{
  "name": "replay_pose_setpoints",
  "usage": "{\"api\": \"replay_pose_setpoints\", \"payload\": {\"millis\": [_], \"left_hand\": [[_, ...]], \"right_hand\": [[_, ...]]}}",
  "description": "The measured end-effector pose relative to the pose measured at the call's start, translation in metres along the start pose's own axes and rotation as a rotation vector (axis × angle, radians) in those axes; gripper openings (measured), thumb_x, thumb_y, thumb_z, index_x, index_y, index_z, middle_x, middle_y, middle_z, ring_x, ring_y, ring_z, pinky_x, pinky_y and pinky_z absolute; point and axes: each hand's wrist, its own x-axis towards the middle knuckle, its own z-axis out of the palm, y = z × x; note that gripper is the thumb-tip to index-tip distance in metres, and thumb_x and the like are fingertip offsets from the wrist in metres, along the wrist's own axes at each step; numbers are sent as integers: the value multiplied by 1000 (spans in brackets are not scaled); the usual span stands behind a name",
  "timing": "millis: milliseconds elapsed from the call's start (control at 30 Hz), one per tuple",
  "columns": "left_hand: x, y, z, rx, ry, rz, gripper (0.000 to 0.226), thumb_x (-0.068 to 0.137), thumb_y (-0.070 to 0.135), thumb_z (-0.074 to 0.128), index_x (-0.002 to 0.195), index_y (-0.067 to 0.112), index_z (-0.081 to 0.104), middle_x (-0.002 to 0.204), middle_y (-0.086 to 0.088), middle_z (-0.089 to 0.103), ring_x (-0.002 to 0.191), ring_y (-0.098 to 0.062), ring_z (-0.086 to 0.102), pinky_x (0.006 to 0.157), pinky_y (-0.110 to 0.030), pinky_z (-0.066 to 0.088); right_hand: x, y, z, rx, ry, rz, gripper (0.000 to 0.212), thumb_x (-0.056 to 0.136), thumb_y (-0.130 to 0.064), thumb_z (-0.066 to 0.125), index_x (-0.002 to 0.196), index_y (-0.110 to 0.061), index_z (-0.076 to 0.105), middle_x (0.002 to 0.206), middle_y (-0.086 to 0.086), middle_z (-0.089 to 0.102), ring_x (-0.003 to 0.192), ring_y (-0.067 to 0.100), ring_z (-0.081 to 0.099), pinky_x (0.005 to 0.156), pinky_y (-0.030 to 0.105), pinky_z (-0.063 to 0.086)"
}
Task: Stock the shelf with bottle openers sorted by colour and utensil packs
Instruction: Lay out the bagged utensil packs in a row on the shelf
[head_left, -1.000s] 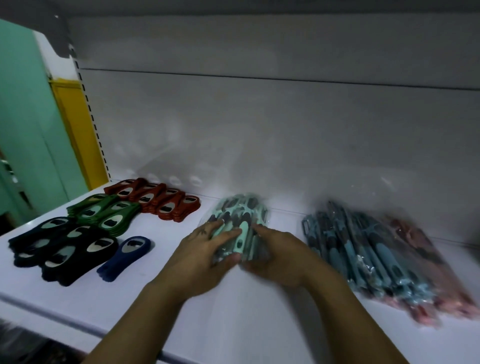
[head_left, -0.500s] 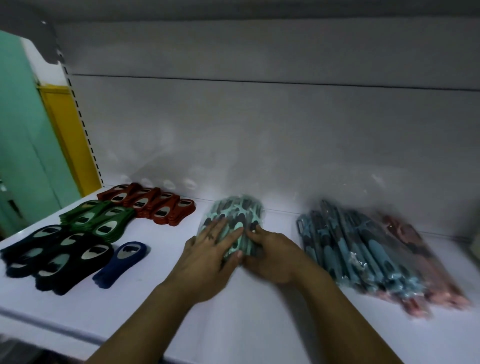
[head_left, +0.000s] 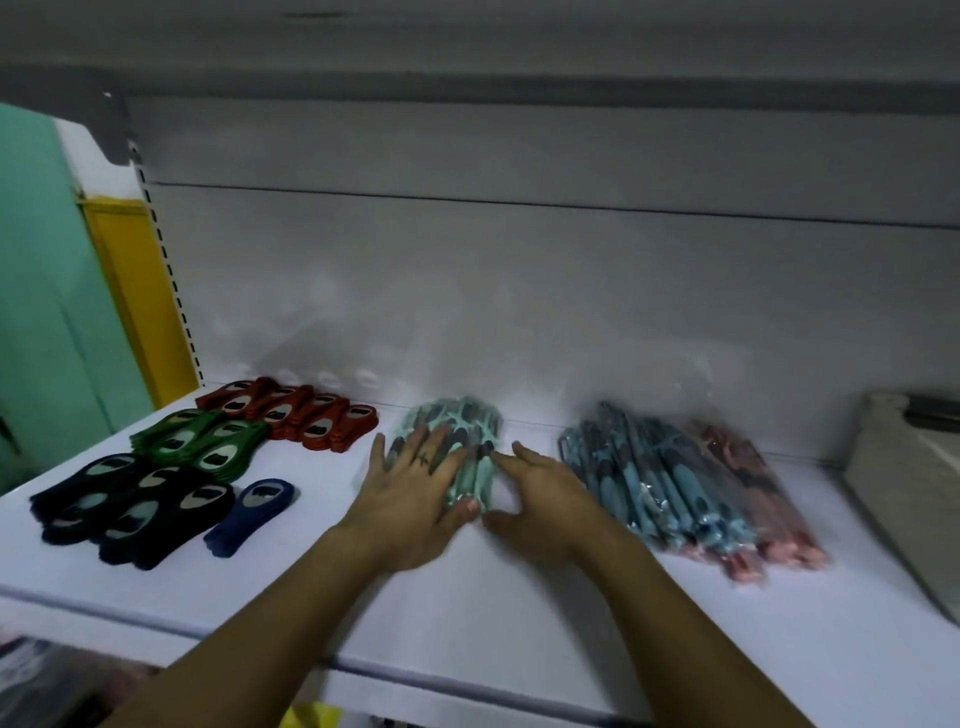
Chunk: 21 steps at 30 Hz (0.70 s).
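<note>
Your left hand (head_left: 415, 488) lay flat on the mint utensil pack (head_left: 467, 431), on the shelf (head_left: 467, 597) at 12 o'clock. Right hand (head_left: 545, 493) touched its 3 o'clock edge, fingers straight, no grip closed. Risk: slick wrap could slide under flat palms, skewing it.

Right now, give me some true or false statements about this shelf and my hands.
The left hand rests flat on the mint utensil pack. True.
The red bottle openers sit nearest the shelf front. False: they're at the back; the black bottle openers are nearest.
A single blue bottle opener lies beside the black ones. True.
The pink utensil packs lie left of the mint pack. False: they're far right.
</note>
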Motion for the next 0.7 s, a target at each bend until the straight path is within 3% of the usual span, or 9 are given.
{"api": "replay_pose_setpoints", "payload": {"millis": [100, 200, 367, 467, 567, 633, 700], "left_hand": [[-5, 23, -10, 34, 68, 74, 70, 93, 63, 18, 155, 30, 12, 164, 1, 0, 150, -20, -10, 119, -51, -11], [-6, 51, -17, 0, 107, 119, 58, 98, 55, 31, 150, 30, 26, 162, 1, 15, 150, -19, 2, 121, -44, -5], [8, 99, -22, -435, 52, 60, 55, 98, 48, 45, 147, 26, 34, 151, 2, 39, 139, -18, 31, 111, -29, 26], [19, 128, -31, -771, -101, -97, 60, 95, 48, 53, 145, 21, 34, 145, -3, 46, 122, -18, 48, 94, -25, 38], [34, 148, -38, -979, -211, -278, 63, 93, 49, 57, 143, 18, 34, 138, -4, 51, 100, -14, 49, 81, -24, 39], [45, 153, -42, -1022, -208, -324, 51, 92, 46, 59, 131, 18, 44, 125, -2, 58, 94, -15, 53, 77, -26, 42], [55, 158, -44, -1054, -213, -362, 38, 90, 45, 61, 111, 14, 55, 105, 0, 64, 87, -17, 61, 75, -30, 50]], "right_hand": [[-18, 18, -17, -133, 83, 21, 70, 92, -48, 56, 152, -28, 26, 162, 5, 15, 148, 20, 15, 119, 33, 6], [-37, 39, -35, -204, 125, 114, 67, 92, -51, 52, 150, -30, 28, 159, 2, 22, 146, 22, 18, 120, 41, 5], [-63, 82, -53, -206, 101, 282, 70, 90, -57, 51, 150, -30, 25, 157, 3, 26, 144, 27, 22, 118, 47, 11], [-66, 102, -56, -100, 161, 297, 74, 89, -62, 48, 150, -28, 24, 155, 4, 32, 139, 26, 32, 116, 43, 24], [-63, 122, -67, -8, 319, 391, 59, 90, -57, 51, 138, -23, 46, 134, 7, 57, 120, 28, 53, 101, 38, 43], [-57, 135, -75, 78, 357, 479, 48, 90, -48, 54, 129, -20, 56, 124, 9, 64, 111, 31, 59, 93, 36, 49], [-48, 147, -79, 103, 269, 511, 35, 88, -39, 56, 113, -17, 67, 115, 11, 68, 103, 31, 62, 89, 36, 51]]}}
